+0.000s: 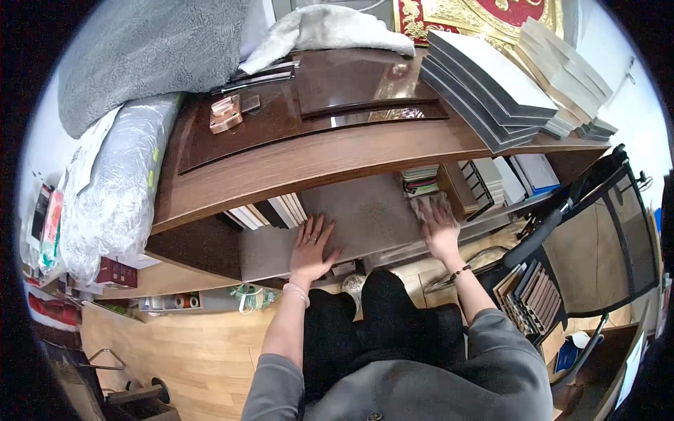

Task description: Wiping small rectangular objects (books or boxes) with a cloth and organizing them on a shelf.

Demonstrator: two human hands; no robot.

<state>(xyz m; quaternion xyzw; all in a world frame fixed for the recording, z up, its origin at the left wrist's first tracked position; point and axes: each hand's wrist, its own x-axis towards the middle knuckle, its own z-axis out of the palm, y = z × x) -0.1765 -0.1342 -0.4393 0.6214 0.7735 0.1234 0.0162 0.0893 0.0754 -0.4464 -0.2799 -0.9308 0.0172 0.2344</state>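
My left hand (pixel 312 247) lies flat, fingers spread, on a grey shelf surface (pixel 365 210) under a curved brown wooden desk top (pixel 281 165). At the shelf's right end my right hand (pixel 439 228) presses a crumpled grey-pink cloth (pixel 428 207) onto the surface. Upright sample boards (pixel 270 210) stand on the shelf just left of my left hand. A small stack of coloured books (pixel 420 179) sits behind the cloth. A bracelet circles each wrist.
Stacks of grey tile samples (pixel 491 84) and lighter ones (pixel 562 67) rest on the desk's right. A white towel (pixel 330 28), a grey blanket (pixel 147 49) and a plastic-wrapped bundle (pixel 116 189) lie at the left and back. A black mesh chair (pixel 604 231) stands right.
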